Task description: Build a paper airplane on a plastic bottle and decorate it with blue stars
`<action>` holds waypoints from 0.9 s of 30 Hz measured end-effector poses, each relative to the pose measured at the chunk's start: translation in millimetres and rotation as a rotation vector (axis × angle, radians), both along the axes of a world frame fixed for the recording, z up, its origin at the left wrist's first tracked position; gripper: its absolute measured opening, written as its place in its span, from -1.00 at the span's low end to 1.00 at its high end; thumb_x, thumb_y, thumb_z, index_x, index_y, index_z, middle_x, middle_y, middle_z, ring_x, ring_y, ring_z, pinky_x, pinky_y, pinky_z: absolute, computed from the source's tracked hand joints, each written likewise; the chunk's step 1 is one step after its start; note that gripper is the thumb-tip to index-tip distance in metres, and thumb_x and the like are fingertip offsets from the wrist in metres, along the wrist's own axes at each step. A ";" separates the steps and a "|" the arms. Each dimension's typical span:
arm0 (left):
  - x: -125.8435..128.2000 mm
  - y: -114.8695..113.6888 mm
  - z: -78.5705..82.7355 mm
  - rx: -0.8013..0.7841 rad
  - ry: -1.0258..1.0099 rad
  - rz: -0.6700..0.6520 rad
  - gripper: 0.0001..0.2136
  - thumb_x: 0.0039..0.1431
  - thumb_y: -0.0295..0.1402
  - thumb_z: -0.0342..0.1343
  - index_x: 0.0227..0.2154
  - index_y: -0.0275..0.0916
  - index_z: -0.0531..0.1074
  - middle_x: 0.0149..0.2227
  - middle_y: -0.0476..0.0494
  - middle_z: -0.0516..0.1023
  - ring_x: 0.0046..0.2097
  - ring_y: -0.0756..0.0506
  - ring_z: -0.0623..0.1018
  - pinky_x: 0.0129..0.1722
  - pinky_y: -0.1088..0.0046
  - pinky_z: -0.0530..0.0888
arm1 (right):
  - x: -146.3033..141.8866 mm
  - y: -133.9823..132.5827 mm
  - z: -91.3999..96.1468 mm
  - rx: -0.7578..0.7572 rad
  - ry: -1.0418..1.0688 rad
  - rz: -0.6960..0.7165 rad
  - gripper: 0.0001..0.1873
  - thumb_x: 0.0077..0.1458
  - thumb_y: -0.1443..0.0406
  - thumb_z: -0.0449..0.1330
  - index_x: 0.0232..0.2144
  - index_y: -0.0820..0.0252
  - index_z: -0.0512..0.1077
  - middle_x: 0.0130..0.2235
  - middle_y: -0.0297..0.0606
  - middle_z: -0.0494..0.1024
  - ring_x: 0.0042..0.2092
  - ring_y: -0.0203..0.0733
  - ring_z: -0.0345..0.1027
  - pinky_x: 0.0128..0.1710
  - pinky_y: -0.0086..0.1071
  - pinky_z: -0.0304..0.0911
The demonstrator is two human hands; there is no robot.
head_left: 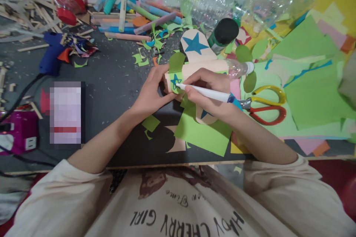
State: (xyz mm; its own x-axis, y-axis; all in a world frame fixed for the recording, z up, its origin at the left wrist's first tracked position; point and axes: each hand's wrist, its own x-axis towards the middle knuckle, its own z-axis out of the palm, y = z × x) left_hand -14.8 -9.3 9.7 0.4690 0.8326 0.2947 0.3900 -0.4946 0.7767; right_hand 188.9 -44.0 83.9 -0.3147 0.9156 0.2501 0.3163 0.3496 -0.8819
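My right hand (pixel 213 85) pinches a white marker with a blue end (pixel 207 92), its tip resting on a partly coloured blue star (pixel 175 80) on a light green paper tab. That tab is at the left end of a plastic bottle (pixel 240 68) wrapped in peach paper, lying on its side with its capped neck to the right. My left hand (pixel 154 90) grips the bottle's left end, fingers behind and thumb in front. A peach paper wing (pixel 196 44) with a blue star sticks out at the back; another at the front is partly under my right hand.
Scissors (pixel 268 105) with yellow and red handles lie right, near green paper sheets (pixel 319 92). A dark-capped jar (pixel 225 33) stands behind the bottle. Rolled paper tubes (pixel 125 26), scraps and clear bottles fill the back. A blue glue gun (pixel 52 53) with a cord lies left.
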 end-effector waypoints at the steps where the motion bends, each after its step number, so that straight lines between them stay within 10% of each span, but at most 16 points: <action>1: 0.1 0.0 0.3 0.005 0.001 0.000 -0.37 0.18 0.07 0.16 0.22 -0.03 0.16 0.12 -0.24 0.36 0.09 -0.23 0.46 -0.03 0.30 0.48 | 0.0 0.1 -0.3 0.001 0.000 -0.005 -0.80 0.21 0.15 0.19 -0.40 0.11 0.40 -0.51 -0.39 0.44 -0.53 -0.33 0.22 -0.55 -0.38 0.11; 27: -1.0 0.0 1.6 0.029 0.026 -0.016 -0.39 0.22 0.03 0.14 0.24 -0.04 0.13 0.15 -0.26 0.34 0.14 -0.25 0.45 -0.02 0.30 0.49 | 1.8 1.9 -5.5 0.046 0.085 -0.036 -0.86 0.21 0.25 0.18 -0.41 0.12 0.39 -0.48 -0.38 0.43 -0.51 -0.33 0.24 -0.54 -0.38 0.14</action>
